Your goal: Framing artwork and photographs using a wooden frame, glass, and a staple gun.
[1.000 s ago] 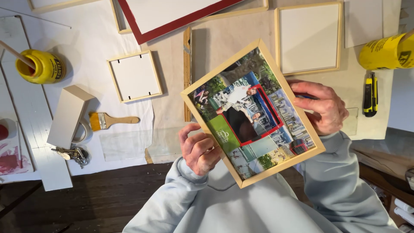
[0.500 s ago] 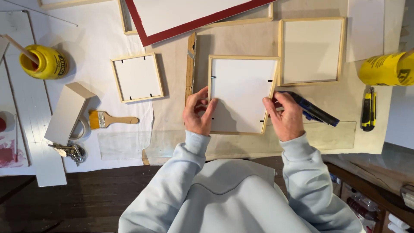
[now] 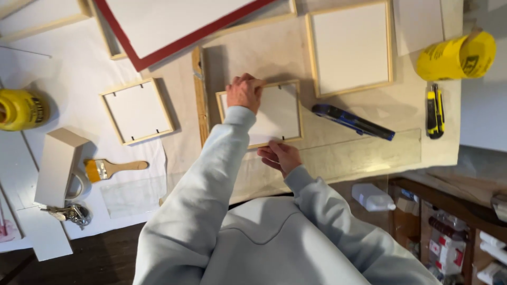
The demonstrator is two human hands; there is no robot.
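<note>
Both my hands on the small wooden frame lying face down on the surface.

I count three small light-wood frames: the one under my hands, a second to its left, a third, larger one up to its right; one big red-edged frame lies at the top. There are two cutters, a blue one just right of my frame and a yellow-black one farther right, plus one paintbrush, one yellow jar and one yellow roll. My left hand reaches forward, arm stretched, fingers curled down over the frame's upper left corner, pressing rather than gripping. My right hand sits at the lower edge, fingers loosely bent, fingertips touching the rim, holding nothing.
</note>
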